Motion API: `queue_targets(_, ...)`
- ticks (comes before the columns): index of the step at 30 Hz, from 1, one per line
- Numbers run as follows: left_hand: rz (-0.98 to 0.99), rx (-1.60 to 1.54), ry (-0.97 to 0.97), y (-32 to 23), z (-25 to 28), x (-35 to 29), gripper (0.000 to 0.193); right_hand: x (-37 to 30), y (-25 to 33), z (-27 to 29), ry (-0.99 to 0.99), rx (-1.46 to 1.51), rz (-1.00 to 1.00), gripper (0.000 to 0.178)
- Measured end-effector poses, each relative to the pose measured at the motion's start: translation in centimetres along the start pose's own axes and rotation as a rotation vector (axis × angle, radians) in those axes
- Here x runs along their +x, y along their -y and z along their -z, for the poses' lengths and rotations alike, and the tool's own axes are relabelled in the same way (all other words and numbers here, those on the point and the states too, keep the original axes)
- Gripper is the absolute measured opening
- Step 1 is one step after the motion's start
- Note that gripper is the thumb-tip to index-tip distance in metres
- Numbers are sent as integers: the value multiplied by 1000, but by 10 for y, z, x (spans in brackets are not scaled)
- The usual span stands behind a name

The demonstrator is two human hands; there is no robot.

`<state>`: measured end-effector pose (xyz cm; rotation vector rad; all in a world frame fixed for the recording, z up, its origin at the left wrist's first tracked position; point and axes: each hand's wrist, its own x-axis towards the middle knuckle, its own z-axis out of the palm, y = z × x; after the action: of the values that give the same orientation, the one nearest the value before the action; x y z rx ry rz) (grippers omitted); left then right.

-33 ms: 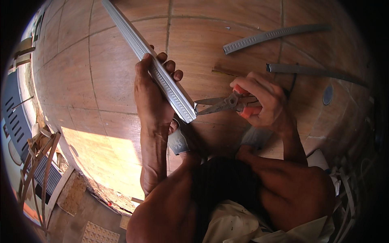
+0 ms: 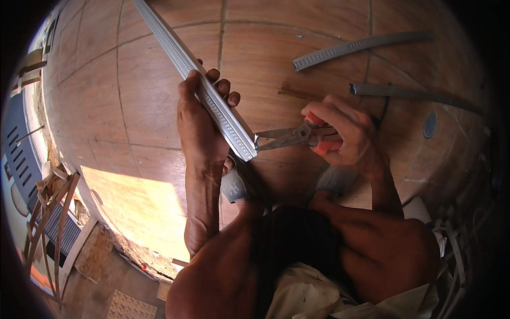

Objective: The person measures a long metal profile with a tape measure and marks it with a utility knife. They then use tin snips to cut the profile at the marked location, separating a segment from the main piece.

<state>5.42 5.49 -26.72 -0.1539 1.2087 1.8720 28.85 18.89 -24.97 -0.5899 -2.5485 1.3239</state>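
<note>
My left hand is wrapped round a long silver metal channel, which slants from the upper left down toward the middle. With my right hand I grip tin snips by their red-orange handles. The snips' blades are parted and reach the lower end of the channel, where a small flap of metal sticks out. Whether the blades bite on that flap is too fine to tell. My fingers partly cover the handles.
Two grey metal channels, one upper and one lower, lie on the tiled floor at the right. A round bluish disc is beside them. Wooden pieces stand at the left edge. My sandalled feet are below the channel's end.
</note>
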Motion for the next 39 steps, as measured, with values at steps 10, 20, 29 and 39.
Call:
queue_targets(10,-43,158,-113,0,-11,-7,29,-4,-7,-6,-110,-120,121,57)
queue_targets(20,1,92,-18,-2,-12,-7,31,-5,-30,-27,154,332,-71,24)
queue_targets(29,71,-85,111,-1,2,-4,39,-17,-19,-37,79,431,-219,41)
queue_targets(39,-11,101,8,20,-3,-3,57,-26,-3,-10,-209,-208,89,51)
